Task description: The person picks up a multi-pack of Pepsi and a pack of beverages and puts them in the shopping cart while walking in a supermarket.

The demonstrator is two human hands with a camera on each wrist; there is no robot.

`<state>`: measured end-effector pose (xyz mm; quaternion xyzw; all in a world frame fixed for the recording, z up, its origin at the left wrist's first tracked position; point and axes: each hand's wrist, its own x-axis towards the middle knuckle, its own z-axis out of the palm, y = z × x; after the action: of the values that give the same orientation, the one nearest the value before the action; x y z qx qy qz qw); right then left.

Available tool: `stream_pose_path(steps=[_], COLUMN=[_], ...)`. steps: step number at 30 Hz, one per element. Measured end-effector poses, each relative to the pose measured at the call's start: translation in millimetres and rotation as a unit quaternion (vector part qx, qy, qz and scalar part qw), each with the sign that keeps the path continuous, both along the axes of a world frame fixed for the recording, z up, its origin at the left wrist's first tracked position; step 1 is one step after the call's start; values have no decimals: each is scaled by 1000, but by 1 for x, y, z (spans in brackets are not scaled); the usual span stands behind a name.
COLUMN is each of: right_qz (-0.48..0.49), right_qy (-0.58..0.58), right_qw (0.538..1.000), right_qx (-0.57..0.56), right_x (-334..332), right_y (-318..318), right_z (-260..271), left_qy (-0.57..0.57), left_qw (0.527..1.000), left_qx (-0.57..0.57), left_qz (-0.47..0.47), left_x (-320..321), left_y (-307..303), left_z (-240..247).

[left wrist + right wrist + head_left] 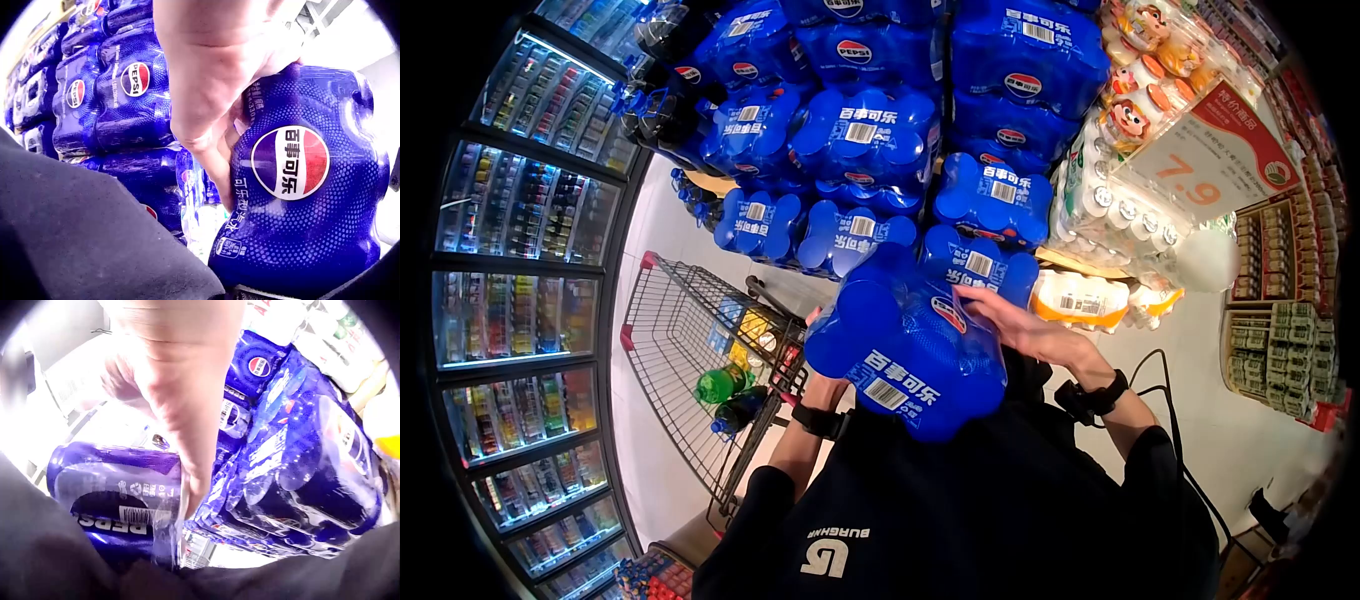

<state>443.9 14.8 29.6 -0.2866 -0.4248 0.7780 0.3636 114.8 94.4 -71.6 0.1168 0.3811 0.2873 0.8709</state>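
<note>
Held up in front of the chest is a shrink-wrapped pack of blue Pepsi cans [900, 350], tilted, its printed top film facing the head camera. My left hand [828, 385] grips its left side, with the fingers mostly hidden behind it; in the left wrist view the hand [212, 87] curls at the edge of the pack [306, 206]. On the other side my right hand [1045, 335] holds the pack, fingertips bent over its upper side. The right wrist view shows this hand [181, 381] against the end of the pack [119, 481].
Stacked blue packs [865, 130] stand just beyond the held one. A shopping cart [690, 340] with bottles inside is at the left, before glass-door coolers [520, 210]. White bottle packs [1115, 210] and a price sign [1210, 150] are at the right.
</note>
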Motion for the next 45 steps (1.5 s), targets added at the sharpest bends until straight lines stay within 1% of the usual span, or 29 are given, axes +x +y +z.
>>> stream_pose_path(steps=[1, 2, 5, 9, 12, 15, 16, 18, 20, 21, 22, 23, 24, 25, 26, 28, 30, 32, 33, 34, 36, 38, 39, 40, 41, 42, 43, 44, 45], right_qz=[21, 10, -39, -128, -164, -180, -197, -217, -237, -250, -260, -269, -263, -289, -296, -313, -316, -325, -325, -324, -331, -288, -264, -302, -328, -354, -380, -338, -331], right_qy=[-15, 15, -17, 18, -27, -25, -44, -52, -81, -65, -36, -7, 7, 12, 28, 53, 74, 84, 112, 139, 187, 297, 351, 280, 265, 251, 236, 267, 266], right_qw=[1000, 999, 998, 989, 986, 983, 979, 975, 968, 966, 962, 956, 954, 942, 942, 936, 929, 924, 920, 914, 899, 886, 875, 893, 888, 884, 878, 883, 886], right_qx=[0, -40, -56, -68, -14, -24, -10, -13, -3, -27, -71, -115, -147, -169, -156, -150, -175, -182, -191, -199, -215, -208, -204, -184, -180, -175, -171, -185, -184], right_x=[1, -2, -15, -28, -36, -38, -39, -40, -38, -37, -35, -34, -32, -32, -30, -27, -18, -10, -8, -5, -2, 2, 4, 4, 4, 3, -5, -11, -17], right_y=[-6, -11, -23, -35, -38, -32, -32, -29, -26, -25, -25, -24, -20, -17, -12, -3, 2, 7, 9, 11, 18, 24, 28, 30, 33, 38, 43, 37, 34], right_z=[-2, -4, 6, -16, -20, -16, -17, -18, -21, -21, -25, -28, -17, -10, -7, 2, -6, -10, -13, -17, -26, -33, -36, -40, -45, -49, -39, -22, -12], left_qy=[4, 4, 10, 14, 15, 22, 28, 70, -76, -146, -43, 61, 27, 41, 52, 69, 77, 114, 131, 128, 166, 203, 217, 231, 246, 264, 276, 289, 302], left_qw=[1000, 1000, 999, 999, 998, 998, 997, 992, 996, 989, 996, 987, 987, 988, 973, 947, 934, 907, 892, 875, 840, 801, 786, 771, 754, 750, 737, 723, 708], left_qx=[-6, -14, -27, -36, -37, -46, -50, -77, -38, -18, 49, 114, 133, 123, 179, 261, 314, 353, 373, 416, 460, 501, 525, 548, 569, 568, 581, 593, 605], left_qz=[5, 11, 24, 35, 39, 46, 51, 70, 16, -14, -53, -90, -91, -83, -133, -174, -153, -199, -221, -213, -237, -258, -243, -229, -216, -211, -209, -206, -204], left_x=[-3, -6, -11, -13, -14, -12, -10, -2, -18, -21, -23, -26, -17, -10, -4, 7, 17, 19, 20, 25, 33, 40, 45, 51, 56, 61, 63, 65, 67], left_y=[-2, -3, -8, -9, -10, -10, -9, -7, -5, -3, -1, -1, -1, -4, 1, 3, -3, 4, 8, 7, 9, 10, 8, 5, 3, 3, 1, -1, -2], left_z=[-1, -3, -7, -10, -10, -8, -6, 4, -19, -19, -18, -17, 6, 27, 41, 61, 75, 82, 88, 105, 140, 165, 174, 182, 189, 194, 200, 206, 211])
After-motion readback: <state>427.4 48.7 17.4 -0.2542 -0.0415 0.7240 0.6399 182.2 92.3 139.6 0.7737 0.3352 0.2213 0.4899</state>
